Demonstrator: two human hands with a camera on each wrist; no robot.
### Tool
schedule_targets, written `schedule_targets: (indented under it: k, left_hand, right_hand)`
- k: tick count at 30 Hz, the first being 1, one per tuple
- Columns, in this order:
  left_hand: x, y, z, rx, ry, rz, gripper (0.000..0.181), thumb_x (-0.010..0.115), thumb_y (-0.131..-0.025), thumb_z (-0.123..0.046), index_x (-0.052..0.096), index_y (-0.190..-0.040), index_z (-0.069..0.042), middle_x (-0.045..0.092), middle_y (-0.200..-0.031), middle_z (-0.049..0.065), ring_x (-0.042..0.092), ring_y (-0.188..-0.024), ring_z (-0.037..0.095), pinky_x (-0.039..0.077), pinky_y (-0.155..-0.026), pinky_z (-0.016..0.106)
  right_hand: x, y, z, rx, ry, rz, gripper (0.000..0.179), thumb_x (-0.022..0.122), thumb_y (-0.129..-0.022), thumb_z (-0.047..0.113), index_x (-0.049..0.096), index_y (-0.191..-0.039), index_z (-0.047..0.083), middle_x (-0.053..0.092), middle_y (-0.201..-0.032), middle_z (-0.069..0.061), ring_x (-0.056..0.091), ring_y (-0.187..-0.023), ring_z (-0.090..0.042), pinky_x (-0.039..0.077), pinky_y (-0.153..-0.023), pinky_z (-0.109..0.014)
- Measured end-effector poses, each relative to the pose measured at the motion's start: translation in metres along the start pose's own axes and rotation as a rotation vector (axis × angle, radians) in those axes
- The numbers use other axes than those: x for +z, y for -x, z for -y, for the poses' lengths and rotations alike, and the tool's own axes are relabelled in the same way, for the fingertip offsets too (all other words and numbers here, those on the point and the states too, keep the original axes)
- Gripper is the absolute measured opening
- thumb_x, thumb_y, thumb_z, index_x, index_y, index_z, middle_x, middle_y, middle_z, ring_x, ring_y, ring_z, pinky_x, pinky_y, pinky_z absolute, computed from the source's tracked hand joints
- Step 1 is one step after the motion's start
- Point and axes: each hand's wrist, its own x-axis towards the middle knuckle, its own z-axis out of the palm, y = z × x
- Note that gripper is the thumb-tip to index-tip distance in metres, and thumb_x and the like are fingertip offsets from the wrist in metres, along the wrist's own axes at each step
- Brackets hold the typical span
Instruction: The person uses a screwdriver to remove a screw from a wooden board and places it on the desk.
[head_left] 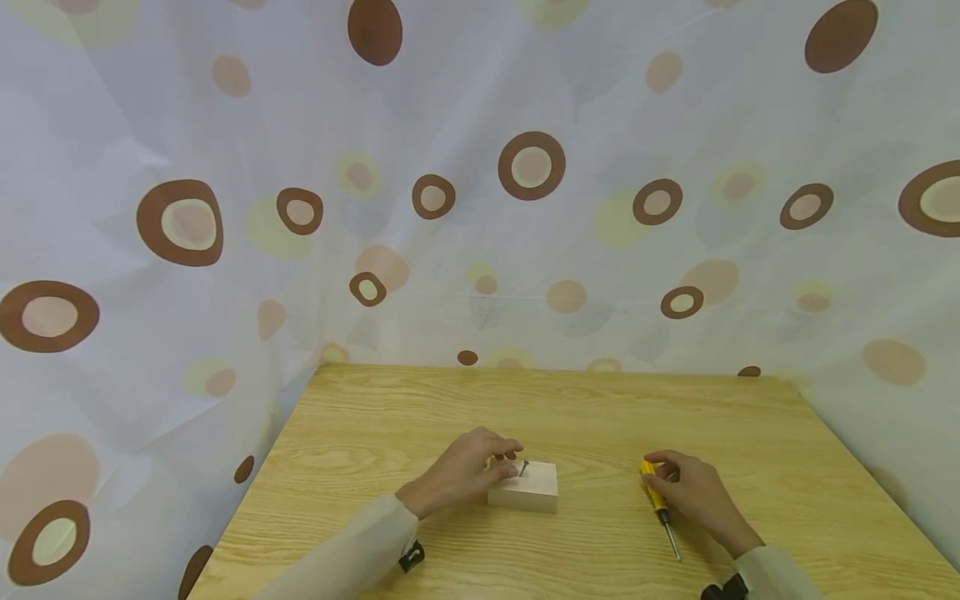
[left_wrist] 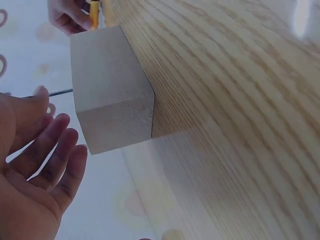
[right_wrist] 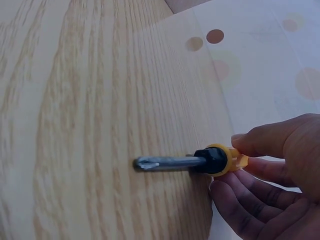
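Note:
A pale wooden block (head_left: 536, 498) lies on the table, and a dark threaded screw (head_left: 523, 469) stands in its top, slightly tilted. My left hand (head_left: 468, 468) is beside the screw with thumb and fingers apart. In the left wrist view the thumb side of that hand hides the end of the screw (left_wrist: 61, 92), while the other fingers are loosely bent next to the block (left_wrist: 107, 75). Further right, my right hand (head_left: 697, 492) pinches the yellow handle of a screwdriver (head_left: 656, 496). Its metal shaft (right_wrist: 172, 163) points back toward me, and the tip appears cross-shaped.
Under everything is a light wood-grain table (head_left: 420, 408). A white sheet (head_left: 450, 108) printed with brown, yellow and pink spots hangs behind the table and along both sides. Dark wrist straps (head_left: 412, 556) show at the sleeves.

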Motion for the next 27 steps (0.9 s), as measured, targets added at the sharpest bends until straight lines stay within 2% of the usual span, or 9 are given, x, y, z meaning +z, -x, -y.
schedule_targets:
  k: [5, 14, 27]
  left_hand:
    - [0.004, -0.007, -0.004, 0.036, 0.001, 0.008, 0.027, 0.066, -0.102, -0.021, 0.073, -0.126, -0.011, 0.074, -0.114, -0.003, 0.064, -0.101, 0.009, 0.051, -0.088, 0.022]
    - [0.008, -0.010, -0.008, 0.073, -0.095, -0.010, 0.020, 0.068, -0.101, -0.017, 0.077, -0.118, -0.012, 0.074, -0.111, -0.008, 0.063, -0.098, 0.005, 0.050, -0.085, 0.018]
    - [0.011, -0.012, -0.011, 0.036, -0.054, -0.035, 0.012, 0.072, -0.099, -0.020, 0.080, -0.106, -0.014, 0.074, -0.098, -0.012, 0.060, -0.090, 0.002, 0.050, -0.079, 0.018]
  right_hand:
    - [0.001, 0.000, 0.000, 0.001, -0.003, 0.001, 0.038, 0.076, -0.094, 0.020, 0.068, -0.122, -0.006, 0.070, -0.091, -0.002, 0.065, -0.078, -0.016, 0.052, -0.058, -0.026]
    - [0.002, 0.001, -0.001, -0.013, -0.008, 0.007, 0.039, 0.076, -0.095, 0.021, 0.068, -0.122, -0.006, 0.069, -0.090, -0.001, 0.066, -0.078, -0.016, 0.052, -0.059, -0.025]
    - [0.002, 0.002, 0.000, -0.013, 0.015, 0.017, 0.038, 0.076, -0.095, 0.022, 0.069, -0.120, -0.005, 0.068, -0.091, 0.000, 0.066, -0.081, -0.017, 0.053, -0.063, -0.026]
